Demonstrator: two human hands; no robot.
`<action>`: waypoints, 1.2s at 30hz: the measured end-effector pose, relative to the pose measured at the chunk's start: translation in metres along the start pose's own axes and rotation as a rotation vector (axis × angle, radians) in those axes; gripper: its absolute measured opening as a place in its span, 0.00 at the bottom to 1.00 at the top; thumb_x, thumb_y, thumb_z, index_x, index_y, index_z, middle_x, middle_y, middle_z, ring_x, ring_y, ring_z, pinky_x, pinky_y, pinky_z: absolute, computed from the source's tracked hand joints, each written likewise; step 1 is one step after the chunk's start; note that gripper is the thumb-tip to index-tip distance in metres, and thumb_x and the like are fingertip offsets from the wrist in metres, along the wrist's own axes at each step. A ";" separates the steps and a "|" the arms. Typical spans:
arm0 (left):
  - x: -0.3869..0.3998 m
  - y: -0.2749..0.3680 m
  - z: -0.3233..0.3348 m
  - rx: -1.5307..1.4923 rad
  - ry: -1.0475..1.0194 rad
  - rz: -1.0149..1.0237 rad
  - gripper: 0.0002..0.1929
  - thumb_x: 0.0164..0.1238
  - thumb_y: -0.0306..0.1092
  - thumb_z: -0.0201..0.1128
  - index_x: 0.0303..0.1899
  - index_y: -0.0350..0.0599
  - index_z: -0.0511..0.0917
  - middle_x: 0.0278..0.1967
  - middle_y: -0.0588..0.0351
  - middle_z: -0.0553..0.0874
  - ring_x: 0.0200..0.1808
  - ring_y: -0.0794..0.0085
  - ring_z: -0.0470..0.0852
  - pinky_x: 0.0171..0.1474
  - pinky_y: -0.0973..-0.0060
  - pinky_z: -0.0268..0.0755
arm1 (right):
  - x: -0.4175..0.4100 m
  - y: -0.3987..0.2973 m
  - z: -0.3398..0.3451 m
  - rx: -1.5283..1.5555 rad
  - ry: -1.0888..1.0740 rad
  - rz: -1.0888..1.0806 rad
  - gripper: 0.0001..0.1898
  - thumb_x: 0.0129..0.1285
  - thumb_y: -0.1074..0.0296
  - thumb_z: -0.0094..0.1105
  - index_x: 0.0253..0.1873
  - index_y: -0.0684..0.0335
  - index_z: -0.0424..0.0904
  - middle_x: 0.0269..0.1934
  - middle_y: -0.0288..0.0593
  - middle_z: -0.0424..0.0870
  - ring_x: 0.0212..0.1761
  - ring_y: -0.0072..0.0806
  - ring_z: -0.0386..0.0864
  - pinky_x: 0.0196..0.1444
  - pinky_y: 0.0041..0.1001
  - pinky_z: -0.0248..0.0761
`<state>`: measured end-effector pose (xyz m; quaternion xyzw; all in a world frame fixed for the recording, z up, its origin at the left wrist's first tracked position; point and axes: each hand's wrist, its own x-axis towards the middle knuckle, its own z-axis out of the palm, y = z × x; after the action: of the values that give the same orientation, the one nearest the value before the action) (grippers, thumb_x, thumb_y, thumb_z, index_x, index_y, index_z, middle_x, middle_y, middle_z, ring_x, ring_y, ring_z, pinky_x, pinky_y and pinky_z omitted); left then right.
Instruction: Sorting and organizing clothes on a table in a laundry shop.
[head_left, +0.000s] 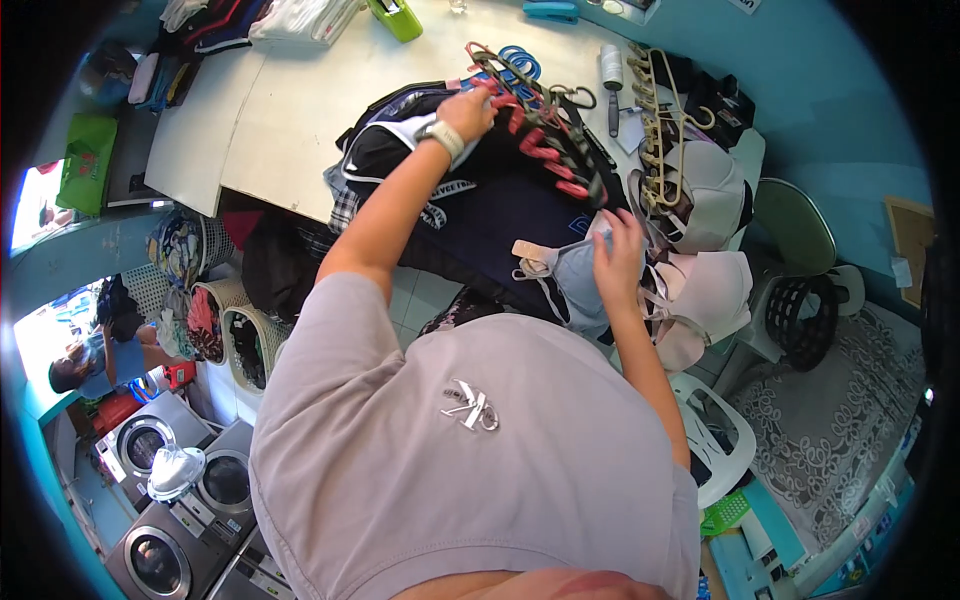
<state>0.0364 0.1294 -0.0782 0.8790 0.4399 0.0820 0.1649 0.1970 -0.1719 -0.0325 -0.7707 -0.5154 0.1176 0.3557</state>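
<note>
With a light watch on its wrist, my left hand holds a clip hanger with several pink clips over a dark pile of clothes. My right hand rests on a light blue bra at the table's near right side; whether the fingers grip it I cannot tell. Dark garments lie spread between my hands. To the right sit pale pink bras and a light grey bra, with a cream clip hanger on top.
A lint roller lies near the wall, and folded white clothes are stacked at the table's far left. Laundry baskets stand below left, near front-loading machines. Another person is at the far left. A white plastic chair stands at right.
</note>
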 end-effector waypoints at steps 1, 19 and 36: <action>-0.018 0.014 -0.011 -0.080 0.057 0.073 0.17 0.57 0.43 0.61 0.45 0.46 0.78 0.36 0.46 0.83 0.37 0.54 0.82 0.41 0.62 0.74 | 0.014 -0.006 0.009 -0.006 0.003 0.001 0.19 0.57 0.69 0.59 0.55 0.63 0.71 0.55 0.55 0.69 0.57 0.48 0.68 0.59 0.37 0.62; -0.114 0.071 -0.103 -0.366 0.467 0.390 0.15 0.53 0.26 0.64 0.45 0.43 0.77 0.22 0.55 0.73 0.22 0.62 0.73 0.26 0.69 0.65 | 0.161 -0.085 0.036 0.944 -0.747 0.133 0.20 0.64 0.55 0.58 0.48 0.64 0.65 0.35 0.39 0.79 0.38 0.20 0.78 0.41 0.22 0.72; -0.117 0.081 -0.099 -0.334 0.470 0.393 0.10 0.52 0.31 0.67 0.37 0.45 0.80 0.20 0.57 0.69 0.21 0.65 0.71 0.26 0.70 0.63 | 0.146 -0.058 0.014 1.073 -0.933 0.154 0.19 0.64 0.64 0.58 0.56 0.63 0.66 0.49 0.37 0.77 0.53 0.20 0.73 0.55 0.22 0.63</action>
<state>-0.0019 0.0114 0.0438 0.8648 0.2689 0.3830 0.1819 0.2129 -0.0250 0.0233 -0.3931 -0.4289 0.6971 0.4190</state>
